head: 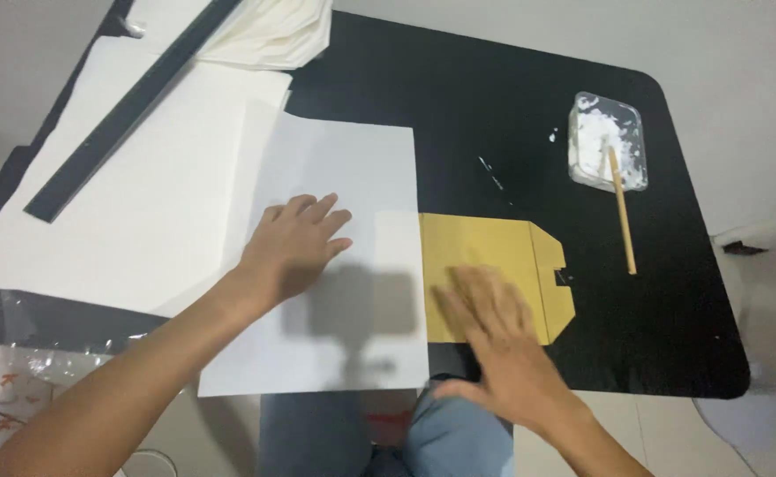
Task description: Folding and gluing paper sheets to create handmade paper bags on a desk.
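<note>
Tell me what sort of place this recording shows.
Probably a home craft or paper-work table rather than a factory: a black table holds white paper sheets, a yellow-brown card piece and a small clear tray of white paste with a wooden stick.

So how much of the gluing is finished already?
Looks about midway. The brush rests in the glue tub, so glue seems already spread. Now the left hand holds the white sheet flat while the right hand, blurred, presses the brown card beside it. The stack of paper under the black ruler lies untouched.
</note>
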